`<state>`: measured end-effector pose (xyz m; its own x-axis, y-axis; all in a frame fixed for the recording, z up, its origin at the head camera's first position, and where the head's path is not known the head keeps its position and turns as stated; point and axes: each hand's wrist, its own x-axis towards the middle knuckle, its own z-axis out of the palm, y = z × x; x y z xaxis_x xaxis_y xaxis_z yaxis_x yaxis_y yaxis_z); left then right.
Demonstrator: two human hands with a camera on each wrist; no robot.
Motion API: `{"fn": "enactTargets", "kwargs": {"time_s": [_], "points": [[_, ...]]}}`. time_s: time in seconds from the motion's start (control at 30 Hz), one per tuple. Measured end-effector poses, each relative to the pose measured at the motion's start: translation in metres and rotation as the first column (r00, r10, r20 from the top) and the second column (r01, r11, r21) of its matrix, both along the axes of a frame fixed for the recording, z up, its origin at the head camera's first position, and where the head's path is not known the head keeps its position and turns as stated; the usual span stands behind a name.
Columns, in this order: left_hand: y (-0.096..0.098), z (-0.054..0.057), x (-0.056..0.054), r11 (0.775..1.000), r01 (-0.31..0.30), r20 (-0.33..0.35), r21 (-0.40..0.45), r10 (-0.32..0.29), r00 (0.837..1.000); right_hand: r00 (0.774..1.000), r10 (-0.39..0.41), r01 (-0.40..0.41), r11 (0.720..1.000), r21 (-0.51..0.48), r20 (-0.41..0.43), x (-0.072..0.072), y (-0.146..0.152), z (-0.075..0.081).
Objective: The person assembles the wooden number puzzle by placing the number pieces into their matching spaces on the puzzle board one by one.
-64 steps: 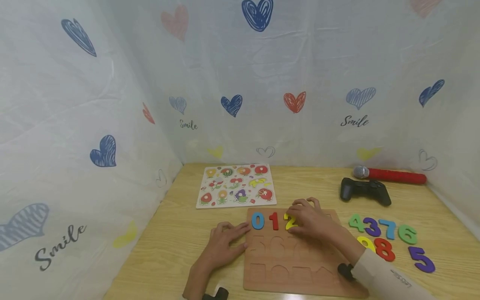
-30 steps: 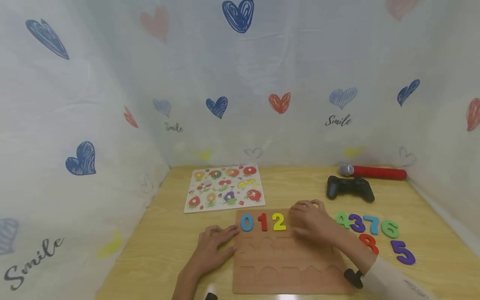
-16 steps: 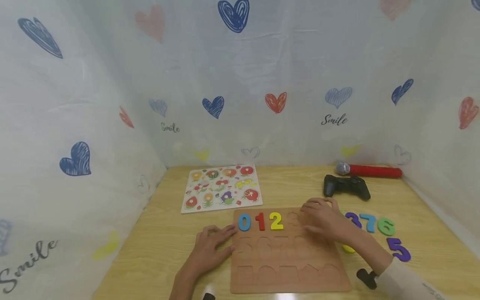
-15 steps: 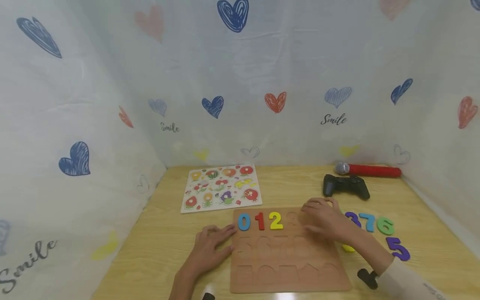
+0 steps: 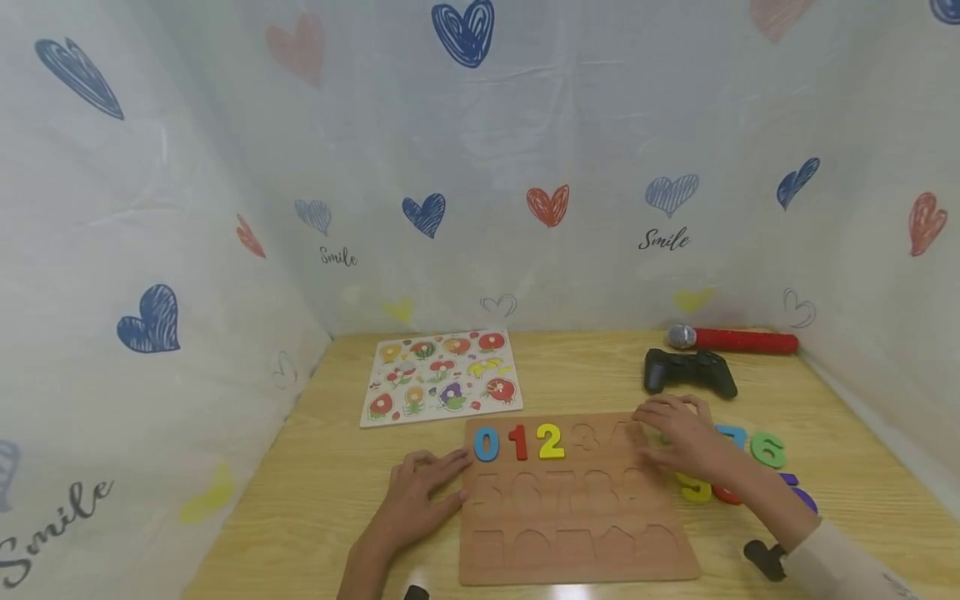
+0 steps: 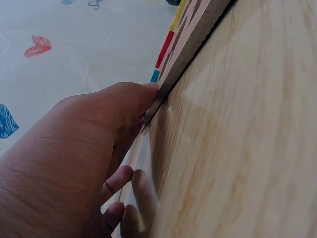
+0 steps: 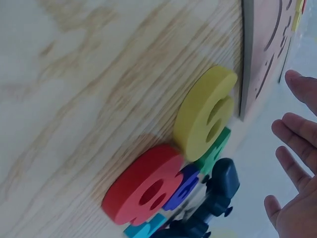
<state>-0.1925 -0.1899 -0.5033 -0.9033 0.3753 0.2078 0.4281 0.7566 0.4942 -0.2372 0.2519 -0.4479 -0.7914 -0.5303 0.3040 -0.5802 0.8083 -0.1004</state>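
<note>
A wooden number board [image 5: 577, 533] lies on the table, with a blue 0 [image 5: 486, 445], red 1 [image 5: 519, 442] and yellow 2 [image 5: 551, 442] set in its top row. My left hand [image 5: 420, 504] rests at the board's left edge, fingers relaxed; the left wrist view has its fingertips touching that edge. Over the board's upper right corner hovers my right hand [image 5: 678, 437], its fingers spread and holding nothing in the right wrist view. Below it lie a yellow 9 [image 7: 203, 114], red 8 [image 7: 143, 188], purple 3 [image 7: 182, 188] and green 4 [image 7: 214, 151].
Farther right are a light blue 7 [image 5: 733, 434], green 6 [image 5: 768, 450] and partly hidden purple 5 [image 5: 806, 498]. Behind stand a black game controller [image 5: 690, 372] and red microphone [image 5: 742, 340]. A fruit puzzle board [image 5: 442, 379] lies at the back left.
My right hand has left the yellow 2, which lies in its slot, and moved right across the top row to the loose numbers. My left hand stays at the board's edge.
</note>
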Motion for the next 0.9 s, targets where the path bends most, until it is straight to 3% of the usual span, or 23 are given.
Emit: {"fn": "enactTargets", "kwargs": {"time_s": [0.67,0.9], "points": [[0.001,0.001,-0.001,1.000,-0.012,0.000,-0.016,0.012,1.000,1.000,-0.022,0.023,0.999,-0.026,0.011,0.002,0.043,-0.006],[0.002,0.002,0.000,1.000,-0.011,-0.005,-0.018,0.011,1.000,0.997,-0.073,0.074,0.997,-0.026,0.028,0.004,0.057,-0.003]]}}
